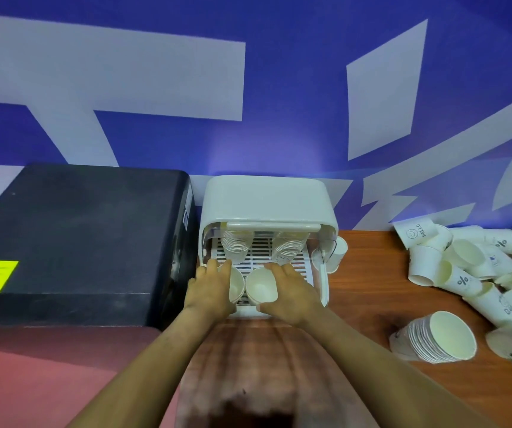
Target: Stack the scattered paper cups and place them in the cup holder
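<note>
Both hands reach into the cup holder (267, 196): left hand (210, 288) curls around one front cup stack (236, 285), right hand (291, 291) grips the other stack (260, 285) between them.

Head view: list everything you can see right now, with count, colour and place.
cup holder: one, white, lid raised, against the wall at centre
stacks at the back of the holder: two, white, on its slatted tray
front cups: two, white, at the tray's front, between the hands
black box: one, with a yellow label, left of the holder
loose cups: a heap, count unclear, white with printed marks, on the table at right
lying stack: one, white, on its side at right front
table: one, brown wood
left hand: against the left front cup
right hand: against the right front cup
</note>
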The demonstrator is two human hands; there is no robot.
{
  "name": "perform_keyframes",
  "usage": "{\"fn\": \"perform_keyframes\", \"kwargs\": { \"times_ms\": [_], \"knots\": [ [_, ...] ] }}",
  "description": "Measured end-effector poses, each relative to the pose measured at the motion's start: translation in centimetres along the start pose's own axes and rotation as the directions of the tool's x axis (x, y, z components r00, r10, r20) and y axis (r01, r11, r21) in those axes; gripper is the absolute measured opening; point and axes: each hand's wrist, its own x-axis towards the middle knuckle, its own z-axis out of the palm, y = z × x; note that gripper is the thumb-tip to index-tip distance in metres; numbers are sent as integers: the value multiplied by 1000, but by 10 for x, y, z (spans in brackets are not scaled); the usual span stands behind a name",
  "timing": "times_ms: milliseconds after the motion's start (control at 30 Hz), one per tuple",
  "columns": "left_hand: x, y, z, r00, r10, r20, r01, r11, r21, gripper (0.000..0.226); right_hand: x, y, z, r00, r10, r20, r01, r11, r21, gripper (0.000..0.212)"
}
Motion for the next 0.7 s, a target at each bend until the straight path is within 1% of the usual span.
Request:
{"fn": "perform_keyframes", "kwargs": {
  "times_ms": [133,267,333,433,500,600,667,700],
  "knots": [
    [1,-1,4,998,26,51,-25,1000,-19,102,1,4,1,997,27,77,-26,1000,-14,95],
    [-4,0,2,995,42,86,-37,998,-49,102,-1,5,-3,992,29,120,-26,999,-27,97],
    [-8,1,-2,997,44,67,-41,998,-51,102,-4,6,-8,994,28,103,-27,999,-17,96],
    [-18,5,-13,997,74,1,-74,994,-85,98,-12,8,-16,997,19,69,-18,1000,-16,84],
    [-28,12,-23,989,127,-78,-136,984,-118,88,-19,8,-22,998,11,63,-10,1000,-16,72],
    [-40,26,-38,958,213,-194,-241,961,-133,60,-34,11,-32,999,14,38,-14,1000,-3,54],
    [-45,41,-45,943,248,-222,-284,947,-150,45,-46,17,-41,999,31,3,-32,999,9,46],
    [-47,51,-47,935,267,-231,-306,939,-155,41,-53,22,-45,999,42,-13,-42,999,21,43]
  ]
}}
